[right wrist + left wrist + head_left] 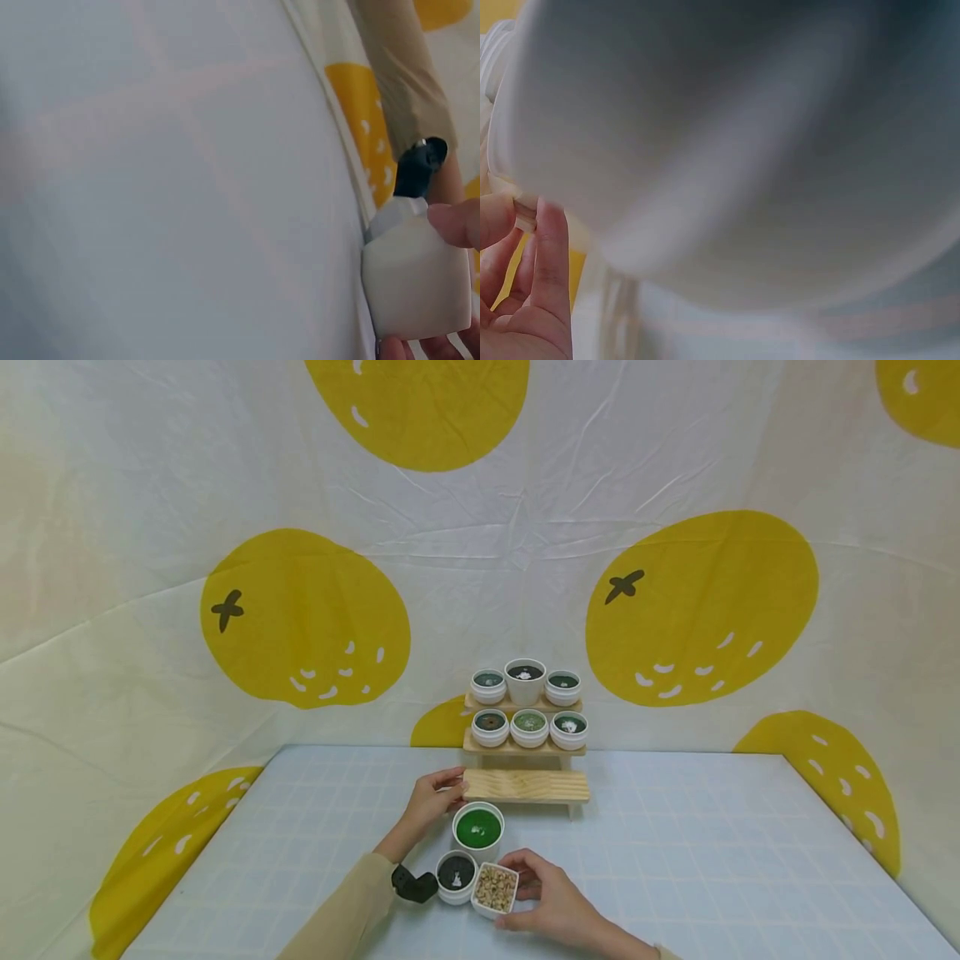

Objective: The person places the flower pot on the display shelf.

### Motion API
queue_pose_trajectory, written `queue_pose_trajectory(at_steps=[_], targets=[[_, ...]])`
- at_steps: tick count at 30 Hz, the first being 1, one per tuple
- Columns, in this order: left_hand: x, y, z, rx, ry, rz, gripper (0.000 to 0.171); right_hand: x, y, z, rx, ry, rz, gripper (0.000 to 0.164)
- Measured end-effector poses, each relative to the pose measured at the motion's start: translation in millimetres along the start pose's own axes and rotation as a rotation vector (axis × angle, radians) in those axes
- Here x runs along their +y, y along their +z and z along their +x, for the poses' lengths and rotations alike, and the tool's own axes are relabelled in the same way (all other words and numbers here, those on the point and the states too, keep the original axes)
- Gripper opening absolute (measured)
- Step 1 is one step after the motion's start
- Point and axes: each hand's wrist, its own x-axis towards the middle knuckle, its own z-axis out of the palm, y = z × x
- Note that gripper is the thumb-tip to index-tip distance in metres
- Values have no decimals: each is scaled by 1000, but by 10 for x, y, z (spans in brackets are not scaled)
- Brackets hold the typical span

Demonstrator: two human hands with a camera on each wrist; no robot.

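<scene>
My left hand (429, 802) pinches the left end of the lowest step of a wooden tiered stand (525, 786); in the left wrist view, its thumb and finger hold the wooden edge (526, 217). With thumb and fingers on opposite sides, my right hand (558, 902) grips a square white pot (495, 890) filled with beige bits. Beside it stand a round white pot with a dark fill (454, 873) and a taller one with a bright green fill (478, 829). The right wrist view shows the square pot's side (416, 277) between thumb and fingers.
On the stand's upper two steps sit several round white pots (528, 727) with dark or green fills. A black camera mount (414, 885) juts from the left wrist beside the dark-filled pot. A white cloth with yellow fruit (525, 552) hangs behind the pale blue table (712, 860).
</scene>
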Motion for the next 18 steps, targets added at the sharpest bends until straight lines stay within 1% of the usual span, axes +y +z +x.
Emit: queue_pose_trajectory(at_steps=[10, 18], targets=[[16, 6, -10, 3, -8, -1, 38, 11, -8, -34, 3, -28, 25, 57], [-20, 2, 11, 1, -11, 1, 39, 11, -67, -53, -5, 11, 45, 56]])
